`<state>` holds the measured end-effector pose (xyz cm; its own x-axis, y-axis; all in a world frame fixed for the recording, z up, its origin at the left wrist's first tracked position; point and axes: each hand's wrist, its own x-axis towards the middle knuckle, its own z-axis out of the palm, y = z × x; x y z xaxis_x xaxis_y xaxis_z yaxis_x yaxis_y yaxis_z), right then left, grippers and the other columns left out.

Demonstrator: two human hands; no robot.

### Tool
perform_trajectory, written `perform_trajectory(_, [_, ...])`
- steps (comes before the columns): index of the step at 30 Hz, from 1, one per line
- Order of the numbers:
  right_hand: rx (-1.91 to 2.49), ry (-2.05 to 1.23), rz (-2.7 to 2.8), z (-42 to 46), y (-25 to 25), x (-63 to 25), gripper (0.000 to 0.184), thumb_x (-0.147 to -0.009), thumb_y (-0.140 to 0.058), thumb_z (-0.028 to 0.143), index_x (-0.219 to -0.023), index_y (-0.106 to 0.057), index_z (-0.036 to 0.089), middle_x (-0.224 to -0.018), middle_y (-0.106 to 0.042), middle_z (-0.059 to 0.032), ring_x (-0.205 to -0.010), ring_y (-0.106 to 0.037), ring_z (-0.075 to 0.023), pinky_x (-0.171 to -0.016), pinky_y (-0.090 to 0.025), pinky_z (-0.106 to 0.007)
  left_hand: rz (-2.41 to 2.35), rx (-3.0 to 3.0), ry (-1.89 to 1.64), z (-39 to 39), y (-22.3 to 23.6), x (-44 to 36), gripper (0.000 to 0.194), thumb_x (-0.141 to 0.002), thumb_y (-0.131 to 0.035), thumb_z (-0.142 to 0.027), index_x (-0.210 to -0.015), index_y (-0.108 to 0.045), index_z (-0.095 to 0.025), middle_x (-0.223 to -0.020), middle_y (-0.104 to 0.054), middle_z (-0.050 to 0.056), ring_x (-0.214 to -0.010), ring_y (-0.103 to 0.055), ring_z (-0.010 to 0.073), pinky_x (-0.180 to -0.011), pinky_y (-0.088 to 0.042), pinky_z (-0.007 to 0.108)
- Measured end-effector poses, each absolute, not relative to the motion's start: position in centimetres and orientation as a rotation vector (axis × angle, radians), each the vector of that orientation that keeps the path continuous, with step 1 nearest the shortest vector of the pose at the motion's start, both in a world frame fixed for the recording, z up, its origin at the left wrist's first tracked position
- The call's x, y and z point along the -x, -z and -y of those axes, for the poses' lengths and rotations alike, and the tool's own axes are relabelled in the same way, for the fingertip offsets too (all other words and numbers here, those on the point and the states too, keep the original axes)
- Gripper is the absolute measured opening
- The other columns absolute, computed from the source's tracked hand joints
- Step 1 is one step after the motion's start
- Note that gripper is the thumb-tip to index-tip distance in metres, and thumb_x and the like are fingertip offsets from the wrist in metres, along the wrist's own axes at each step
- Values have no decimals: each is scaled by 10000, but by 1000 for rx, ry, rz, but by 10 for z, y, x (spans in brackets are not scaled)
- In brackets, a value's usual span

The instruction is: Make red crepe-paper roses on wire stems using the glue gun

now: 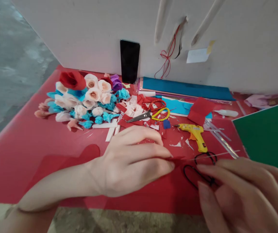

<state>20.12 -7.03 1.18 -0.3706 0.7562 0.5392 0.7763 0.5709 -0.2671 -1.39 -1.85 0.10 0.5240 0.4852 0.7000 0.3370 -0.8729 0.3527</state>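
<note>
My left hand [136,158] is closed, its thumb and fingertips pinching a small piece of red crepe paper [179,160] above the red table. The piece is blurred and mostly hidden by the fingers. To its right, my right hand [248,191] is half curled, thumb and forefinger apart, with nothing visible between them. A thin pale strand [216,154] runs between the hands; I cannot tell whether it touches either. Beyond the hands lies a yellow hot glue gun [194,134], its black cord [189,174] looping near my right fingertips. Scissors [150,114] with red and yellow handles rest on paper scraps.
Paper flowers [92,94] in white, blue and red are heaped at the back left. A black phone [129,61] leans against the white wall panel. Blue paper [187,89], a red paper piece [199,111], a small white bottle [226,113] and a green board [267,136] lie rightward.
</note>
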Motion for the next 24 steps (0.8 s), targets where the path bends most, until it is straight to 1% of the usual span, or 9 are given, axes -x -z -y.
perform_trajectory(2, [1240,0,2158,65,-13,-200,297,-785,-578,117,-1073,-565,189,-964,-578,-78,-855,-519,-230,-764,-442,-390,-658,-2571,-1276,16,2,14,31,-777,-655,-136,-797,-677,-145,-786,-726,19,-826,-614,172,-795,-520,290])
perform_trajectory(5, [1309,-214,2151,58,-10,-197,272,-815,-544,109,-1081,-563,164,-1020,-589,-64,-954,-506,-212,-847,-426,-366,-601,-2532,-1291,13,6,12,53,-801,-616,-129,-789,-667,-128,-777,-713,44,-826,-598,186,-793,-527,309])
perform_trajectory(9, [1289,-526,2192,55,-7,-196,233,-830,-518,98,-1037,-556,197,-1006,-582,-22,-973,-507,-148,-833,-446,-271,-557,-2572,-1180,11,3,10,42,-782,-634,-121,-773,-674,-120,-777,-721,48,-803,-613,194,-759,-537,296])
perform_trajectory(12, [1286,-682,2187,58,-9,-197,231,-838,-509,117,-1042,-546,217,-1014,-570,-3,-972,-510,-117,-834,-450,-221,-540,-2587,-1149,11,0,9,37,-777,-643,-131,-770,-679,-134,-764,-723,38,-787,-624,196,-745,-533,291])
perform_trajectory(15, [1293,-717,2163,61,-10,-198,221,-840,-516,141,-1043,-544,221,-1018,-571,1,-971,-514,-108,-852,-447,-204,-540,-2586,-1135,11,0,8,48,-782,-634,-126,-770,-680,-132,-768,-723,43,-789,-626,202,-739,-528,295])
perform_trajectory(24, [1287,-721,2109,58,-8,-195,186,-816,-514,102,-973,-565,188,-963,-590,5,-881,-556,-68,-820,-451,-146,-574,-2573,-1103,12,4,8,54,-780,-640,-113,-796,-680,-146,-807,-726,29,-833,-614,204,-767,-515,303])
